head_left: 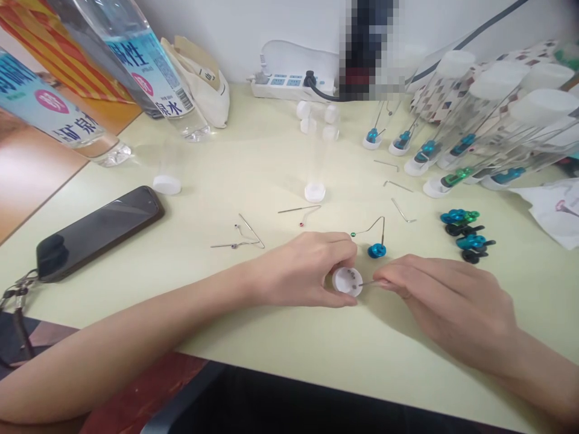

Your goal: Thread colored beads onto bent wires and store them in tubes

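Note:
Between the thumb and fingers of my left hand is a small white round cap, hollow side up, with several tiny dark metal pieces in it. My right hand pinches a thin metal rod, its tip reaching to the cap's inside near the right rim. Whether the rod is a hex key I cannot tell. Just beyond the cap lies a blue metal piece with a bent wire rising from it, and a green bead at the wire's end.
Bent wires with beads lie left of centre; hex keys lie to the right. Blue, green and black parts sit further right, before upright clear tubes. A phone, water bottles and a power strip are around.

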The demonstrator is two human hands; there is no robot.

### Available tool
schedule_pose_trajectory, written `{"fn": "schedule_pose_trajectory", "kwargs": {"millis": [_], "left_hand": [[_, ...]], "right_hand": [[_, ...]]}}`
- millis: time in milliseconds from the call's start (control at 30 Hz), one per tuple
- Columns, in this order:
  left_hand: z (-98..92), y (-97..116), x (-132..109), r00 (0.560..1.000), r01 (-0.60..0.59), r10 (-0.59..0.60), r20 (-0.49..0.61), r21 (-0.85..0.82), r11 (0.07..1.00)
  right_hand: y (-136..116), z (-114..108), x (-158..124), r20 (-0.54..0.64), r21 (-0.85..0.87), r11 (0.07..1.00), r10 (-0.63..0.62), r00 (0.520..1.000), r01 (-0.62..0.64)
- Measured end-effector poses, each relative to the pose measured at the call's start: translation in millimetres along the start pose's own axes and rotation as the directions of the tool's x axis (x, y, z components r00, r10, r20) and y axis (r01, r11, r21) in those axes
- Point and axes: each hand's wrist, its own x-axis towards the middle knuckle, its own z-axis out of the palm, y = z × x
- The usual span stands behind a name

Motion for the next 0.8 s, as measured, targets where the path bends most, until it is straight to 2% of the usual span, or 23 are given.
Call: {"fn": "schedule_pose_trajectory", "kwargs": {"millis": [133,367,800], "left_hand": [[0.8,-0.6,-0.1,1.0,-0.02,0.02,0.016,0.014,1.0],[2.5,-0.4,-1.0,1.0,-0.015,0.015,-0.005,0.011,1.0],[3.2,0.0,-1.0,1.0,-0.017,0.017,-0.021,-0.009,1.0]], "right_hand": [[1.5,2.6,-2.4,-0.047,-0.037,0.998,-0.052,0.998,0.05],[2.4,6.1,-2.1,-0.08,-0.047,0.997,-0.071,0.994,0.068],[3.3,8.1,-4.2,-0.081,-0.045,0.996,-0.086,0.993,0.082]]}}
